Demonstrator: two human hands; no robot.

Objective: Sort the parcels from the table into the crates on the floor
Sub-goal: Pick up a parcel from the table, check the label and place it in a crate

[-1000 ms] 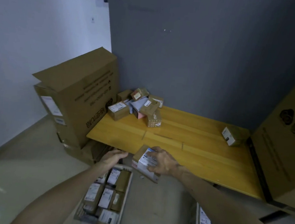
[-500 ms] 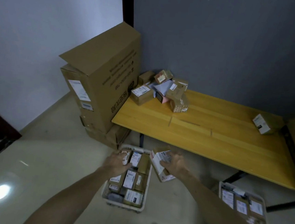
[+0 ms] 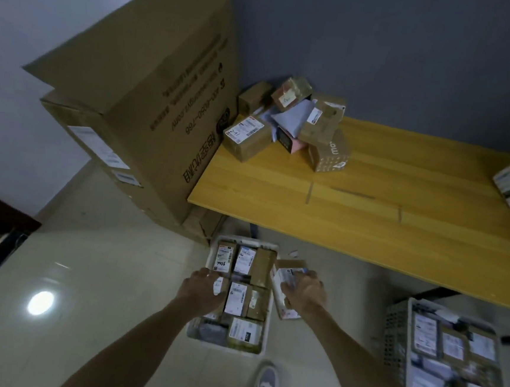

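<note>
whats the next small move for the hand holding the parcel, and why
Probably ease the right hand leftward and down to set its labelled parcel into the white crate. The parcel hangs at the crate's right rim, not yet inside, and the crate looks nearly full. The left hand is already over the packed parcels, perhaps making room.
</note>
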